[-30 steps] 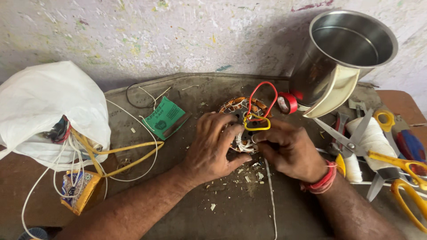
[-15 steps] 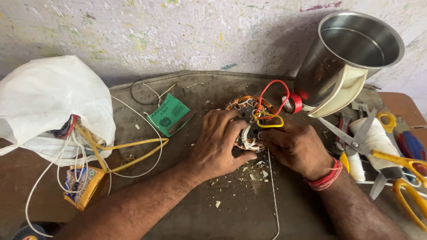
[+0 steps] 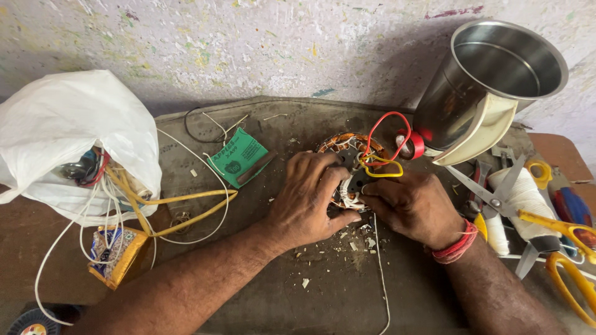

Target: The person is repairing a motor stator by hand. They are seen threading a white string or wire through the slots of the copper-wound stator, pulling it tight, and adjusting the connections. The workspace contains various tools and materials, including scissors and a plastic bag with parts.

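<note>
Motor winding (image 3: 347,149) lies flat at the counter (image 3: 292,304) centre, between both hands. Left hand (image 3: 307,198) clamps its near-left edge, fingers curled tight; right hand (image 3: 413,208) pinches its right side, beneath looped red and yellow wires (image 3: 382,155).

We can't see most of the motor stator (image 3: 347,146): left hand (image 3: 307,201) and right hand (image 3: 413,205) cover it, fingertips hidden. Yellow scissors (image 3: 568,260) cut off at the right edge. White bag (image 3: 68,130) contents mostly hidden. Round object (image 3: 28,322) clipped bottom-left.
</note>
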